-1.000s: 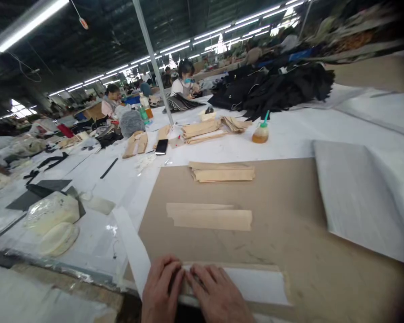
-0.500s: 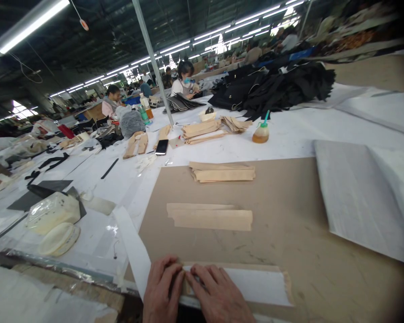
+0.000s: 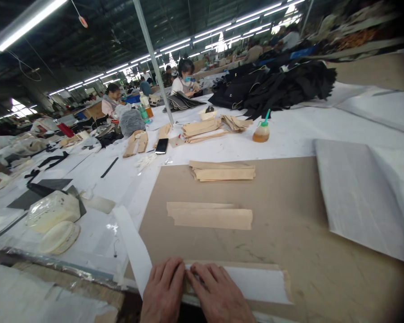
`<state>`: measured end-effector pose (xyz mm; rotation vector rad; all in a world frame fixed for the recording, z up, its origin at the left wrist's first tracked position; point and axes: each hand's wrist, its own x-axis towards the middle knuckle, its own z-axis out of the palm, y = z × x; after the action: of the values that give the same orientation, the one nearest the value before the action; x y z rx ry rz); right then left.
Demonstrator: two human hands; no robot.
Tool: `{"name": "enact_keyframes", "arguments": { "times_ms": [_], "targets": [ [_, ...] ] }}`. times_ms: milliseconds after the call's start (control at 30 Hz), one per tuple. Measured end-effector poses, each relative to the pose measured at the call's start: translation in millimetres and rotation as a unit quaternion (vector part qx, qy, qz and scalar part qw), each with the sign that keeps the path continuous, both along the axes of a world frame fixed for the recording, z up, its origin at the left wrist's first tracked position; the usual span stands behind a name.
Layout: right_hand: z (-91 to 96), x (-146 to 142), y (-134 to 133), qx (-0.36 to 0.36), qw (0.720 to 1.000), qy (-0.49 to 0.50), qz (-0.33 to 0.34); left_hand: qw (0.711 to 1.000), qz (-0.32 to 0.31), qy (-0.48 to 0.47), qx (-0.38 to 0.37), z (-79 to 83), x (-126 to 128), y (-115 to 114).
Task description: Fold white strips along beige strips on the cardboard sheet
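My left hand (image 3: 164, 291) and my right hand (image 3: 218, 296) lie side by side at the near edge of a brown board (image 3: 289, 215). Both press flat, fingers stretched out, on a tan strip backed with a white strip (image 3: 256, 282). The white strip's loose end (image 3: 131, 244) runs off to the left past my left hand. Two more stacks of tan strips (image 3: 210, 216) (image 3: 224, 171) lie farther back on the board.
A grey-white sheet (image 3: 360, 197) lies at the right. A glue bottle (image 3: 261, 131), a phone (image 3: 161, 146) and more tan stacks (image 3: 202, 128) sit beyond the board. Black fabric (image 3: 276, 87) is piled behind. Plastic-wrapped pads (image 3: 52, 213) lie left. Other people work at the far end.
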<state>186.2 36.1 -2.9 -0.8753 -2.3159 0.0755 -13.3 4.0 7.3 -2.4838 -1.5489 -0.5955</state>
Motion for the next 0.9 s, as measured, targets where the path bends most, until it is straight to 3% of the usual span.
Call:
{"name": "enact_keyframes", "arguments": {
  "times_ms": [133,267,433,900],
  "targets": [
    [0.7,0,-1,0.001,1.000,-0.003,0.000,0.995,-0.013,-0.052,-0.079,11.7,0,6],
    [2.6,1,-1,0.009,1.000,-0.001,-0.004,0.970,0.039,-0.179,-0.160,15.7,-6,9],
    [2.0,1,0,0.006,1.000,-0.002,-0.002,0.958,0.088,-0.230,-0.145,9.0,-7,6],
    [2.5,2,-2,-0.008,1.000,0.000,0.003,0.959,0.095,-0.237,-0.124,10.5,2,4]
  ]
}}
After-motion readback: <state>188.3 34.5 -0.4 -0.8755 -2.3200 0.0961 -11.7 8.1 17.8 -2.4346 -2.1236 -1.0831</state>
